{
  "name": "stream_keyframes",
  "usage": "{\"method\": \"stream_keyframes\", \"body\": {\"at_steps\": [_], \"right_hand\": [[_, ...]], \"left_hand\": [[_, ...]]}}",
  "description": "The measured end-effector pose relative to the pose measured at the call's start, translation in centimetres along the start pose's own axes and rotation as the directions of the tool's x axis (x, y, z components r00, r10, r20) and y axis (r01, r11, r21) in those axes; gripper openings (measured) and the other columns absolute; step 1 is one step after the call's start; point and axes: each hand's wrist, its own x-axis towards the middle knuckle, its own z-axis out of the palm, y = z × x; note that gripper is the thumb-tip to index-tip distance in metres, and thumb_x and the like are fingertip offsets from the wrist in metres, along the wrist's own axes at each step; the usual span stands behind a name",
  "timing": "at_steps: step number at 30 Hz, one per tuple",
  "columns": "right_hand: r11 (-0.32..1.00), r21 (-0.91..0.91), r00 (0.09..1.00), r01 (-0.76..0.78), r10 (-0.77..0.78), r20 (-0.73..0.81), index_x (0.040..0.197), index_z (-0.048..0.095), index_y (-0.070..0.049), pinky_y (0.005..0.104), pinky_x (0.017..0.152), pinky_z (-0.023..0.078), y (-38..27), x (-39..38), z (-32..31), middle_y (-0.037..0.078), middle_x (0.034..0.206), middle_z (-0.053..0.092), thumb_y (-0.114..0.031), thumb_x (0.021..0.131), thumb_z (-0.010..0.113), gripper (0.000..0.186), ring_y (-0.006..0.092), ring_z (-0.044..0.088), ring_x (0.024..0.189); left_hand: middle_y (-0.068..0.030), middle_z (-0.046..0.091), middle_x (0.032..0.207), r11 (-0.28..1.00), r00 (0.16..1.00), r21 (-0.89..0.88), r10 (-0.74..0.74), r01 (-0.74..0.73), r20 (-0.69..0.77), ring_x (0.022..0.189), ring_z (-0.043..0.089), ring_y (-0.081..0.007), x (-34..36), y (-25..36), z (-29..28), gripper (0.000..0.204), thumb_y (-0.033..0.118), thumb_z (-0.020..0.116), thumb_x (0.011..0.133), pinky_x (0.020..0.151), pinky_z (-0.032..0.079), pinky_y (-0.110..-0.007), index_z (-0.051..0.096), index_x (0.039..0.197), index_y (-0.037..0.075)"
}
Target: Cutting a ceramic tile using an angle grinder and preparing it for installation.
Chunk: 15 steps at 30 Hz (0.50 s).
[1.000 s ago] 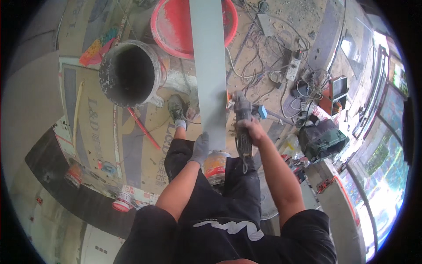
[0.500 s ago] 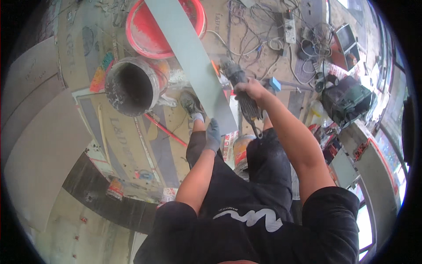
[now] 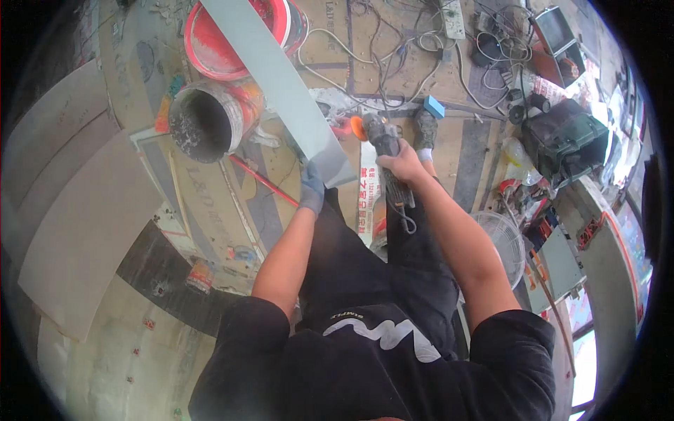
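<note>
While the left hand (image 3: 312,191) pinches a long pale-green board (image 3: 277,91), the right hand (image 3: 402,165), clenching a black grinder (image 3: 381,135), has backed toward two o'clock, apparently pausing.

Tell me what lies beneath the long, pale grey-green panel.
Under the far part of the panel, a round red plastic tub shows on both sides; tan floor sheeting shows beside the rest. Whatever lies directly underneath is covered; whether panel and tub touch, I can't tell.
</note>
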Motion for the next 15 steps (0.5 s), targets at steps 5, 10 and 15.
{"method": "stream_keyframes", "body": {"at_steps": [5,10,15], "right_hand": [[0.955,-0.278,0.988,0.103,-0.067,0.136,0.103,0.060,-0.002,0.0356,0.056,0.054,-10.7,6.4,0.1,0.011,0.083,0.065,-0.020,0.076,0.070,0.034,0.0204,0.063,0.062],[0.934,-0.358,0.972,0.020,0.066,0.227,0.102,0.059,0.001,0.0357,0.056,0.055,-14.5,10.0,3.5,0.013,0.082,0.065,-0.019,0.076,0.070,0.034,0.0220,0.064,0.062],[0.909,-0.410,0.985,0.073,-0.002,0.171,0.102,0.057,0.002,0.0357,0.058,0.055,-10.3,8.6,4.0,0.012,0.080,0.064,-0.015,0.074,0.072,0.035,0.0219,0.065,0.064]], "left_hand": [[-0.0068,0.062,0.079,0.970,0.997,-0.241,-0.058,0.044,-0.049,0.070,0.058,-0.0154,-0.1,-1.0,6.4,0.063,0.059,0.041,0.098,0.065,0.048,-0.032,0.061,0.098,-0.001],[-0.0088,0.065,0.090,0.944,0.991,-0.315,-0.118,0.095,-0.056,0.084,0.061,-0.0149,1.3,-1.5,8.0,0.072,0.065,0.036,0.096,0.073,0.051,-0.032,0.061,0.106,-0.002],[-0.0055,0.064,0.095,0.909,0.991,-0.415,-0.086,0.037,-0.101,0.087,0.061,-0.0143,4.0,0.5,6.0,0.071,0.065,0.035,0.097,0.075,0.051,-0.031,0.059,0.113,0.000]]}}
